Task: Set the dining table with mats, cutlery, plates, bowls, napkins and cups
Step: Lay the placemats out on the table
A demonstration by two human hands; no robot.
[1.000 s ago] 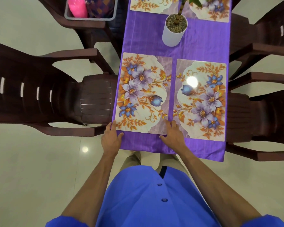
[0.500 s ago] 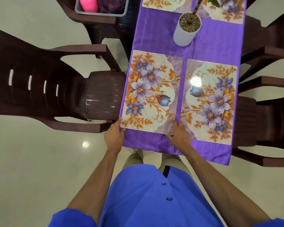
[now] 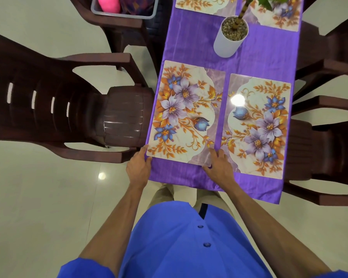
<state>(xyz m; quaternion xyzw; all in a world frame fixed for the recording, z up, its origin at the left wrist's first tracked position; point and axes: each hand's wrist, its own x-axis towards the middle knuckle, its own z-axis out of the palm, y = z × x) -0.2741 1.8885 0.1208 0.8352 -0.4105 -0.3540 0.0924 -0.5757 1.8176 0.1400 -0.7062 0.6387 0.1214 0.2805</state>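
Since the earlier frame the hands have stayed at the near corners of the left mat, and that mat has kept its place on the cloth; only the view has drifted slightly.

Cloth (image 3: 269, 63): a glossy purple fabric with fine creases, covering the long narrow tabletop and hanging over its near edge.

Chairs (image 3: 68, 109): dark brown moulded plastic with slotted backs and ribbed seats, drawn up to both long edges.

Left mat (image 3: 183, 113): a flat, shiny rectangle with rounded corners, printed with lilac and blue flowers and orange leaves, lying along the left edge near the near end.

Right mat (image 3: 257, 127): the same print turned round, just beside the left mat with a strip of cloth between them; a lamp glare shows on its surface. Two more mats lie at the far end, cut off by the frame.

Pot (image 3: 229, 37): a white cylinder filled with gravel, standing mid-tabletop with a green stem.

Left hand (image 3: 139, 167): fingers relaxed, tips touching the left mat's near-left corner.

Right hand (image 3: 219, 167): fingers spread flat, pressing the mat's near-right corner.
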